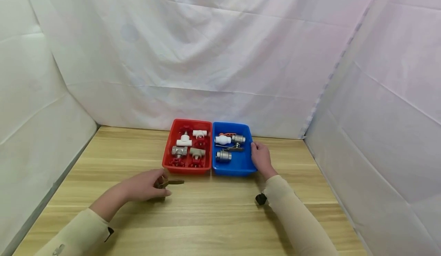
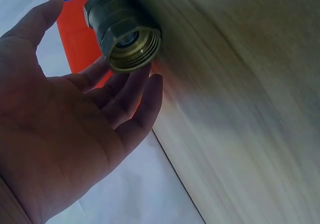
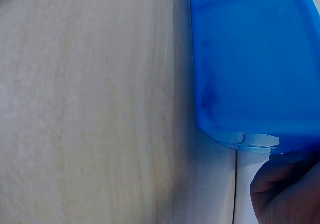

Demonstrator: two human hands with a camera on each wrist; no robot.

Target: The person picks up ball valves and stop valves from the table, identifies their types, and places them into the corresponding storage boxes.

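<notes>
My left hand [image 1: 146, 185] is at a metal ball valve [image 2: 123, 31] with a flat lever handle [image 1: 175, 182], low over the table in front of the red bin. In the left wrist view its bent fingers reach behind the valve's threaded body, and the thumb stands apart from it. My right hand [image 1: 262, 158] grips the right rim of the blue bin [image 1: 242, 166], its fingers partly hidden by the wall. Inside that bin lie a white plastic ball valve [image 1: 222, 139] with an orange handle and metal ball valves [image 1: 224, 155].
A red bin [image 1: 167, 156] stands right beside the blue one, holding several white, grey and metal valves with red handwheels [image 1: 177, 162]. Both bins sit on the wooden table [image 1: 206, 214] near its back edge. White cloth walls [image 1: 220, 57] enclose the back and sides.
</notes>
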